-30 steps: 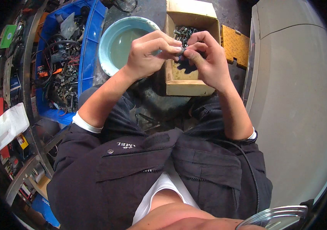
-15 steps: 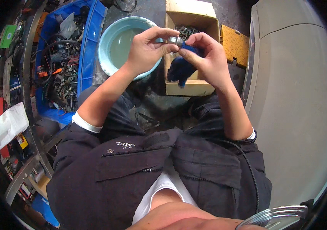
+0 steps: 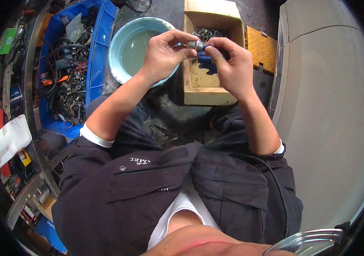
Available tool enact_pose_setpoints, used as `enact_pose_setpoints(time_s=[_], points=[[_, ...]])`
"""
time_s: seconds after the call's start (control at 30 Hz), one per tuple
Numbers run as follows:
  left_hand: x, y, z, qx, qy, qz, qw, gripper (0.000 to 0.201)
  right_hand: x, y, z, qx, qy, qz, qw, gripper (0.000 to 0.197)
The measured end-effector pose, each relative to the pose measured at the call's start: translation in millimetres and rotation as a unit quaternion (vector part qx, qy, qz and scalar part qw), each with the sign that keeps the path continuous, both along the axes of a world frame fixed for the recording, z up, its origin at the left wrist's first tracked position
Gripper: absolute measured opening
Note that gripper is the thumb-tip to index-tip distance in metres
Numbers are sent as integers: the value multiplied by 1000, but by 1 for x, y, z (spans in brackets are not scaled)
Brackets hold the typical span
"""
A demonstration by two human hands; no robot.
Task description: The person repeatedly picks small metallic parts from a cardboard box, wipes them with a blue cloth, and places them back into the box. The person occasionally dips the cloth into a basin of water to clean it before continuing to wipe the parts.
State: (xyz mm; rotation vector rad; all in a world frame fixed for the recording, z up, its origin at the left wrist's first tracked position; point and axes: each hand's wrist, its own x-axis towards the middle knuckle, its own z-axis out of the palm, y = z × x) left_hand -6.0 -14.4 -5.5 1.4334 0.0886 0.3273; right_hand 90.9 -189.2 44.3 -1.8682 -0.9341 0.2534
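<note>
Between the fingertips of my left hand (image 3: 163,55) is a small silvery metal fitting (image 3: 195,45), held roughly sideways. It looks like a bolt or threaded part, but its exact kind is too small to tell. My right hand (image 3: 232,62) pinches a dark blue cloth (image 3: 207,64) against the fitting's right end. Part of the cloth hangs below the right fingers, and the rest is hidden behind the hand. Both hands are above the open cardboard box (image 3: 209,96), which has a heap of small metal parts (image 3: 209,35) at its far end.
A light blue basin (image 3: 114,64) of cloudy water stands left of the box. Further left is a blue crate (image 3: 98,64) full of mixed parts and wires, beside a metal shelf frame (image 3: 29,85). A yellow textured plate (image 3: 262,49) and a large beige panel (image 3: 331,106) lie to the right.
The blue cloth has bunched and shifted, so less hangs below my right hand. My right fingers have turned slightly round the fitting's end. The left hand has hardly moved.
</note>
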Motion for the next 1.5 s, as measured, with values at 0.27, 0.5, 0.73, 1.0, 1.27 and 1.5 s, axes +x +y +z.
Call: enact_pose_setpoints(time_s=[0.27,0.5,0.73,1.0,1.27,1.5], points=[[2,-2,-5,-85,-31,-20,996,31,8,-3,-17,113,346,59,930,14],[5,36,-5,-152,-52,29,987,35,12,-8,-9,186,381,19,905,17],[4,15,-3,-184,-19,-60,981,51,13,-6,-9,178,351,10,919,17],[2,17,-8,-294,2,-112,949,51,12,-6,-5,157,252,-9,955,16],[3,13,-1,-303,7,-99,948,40,10,-6,-5,132,185,-14,974,15],[2,12,5,-303,49,-133,942,35,9,-6,-1,115,126,-15,985,15]])
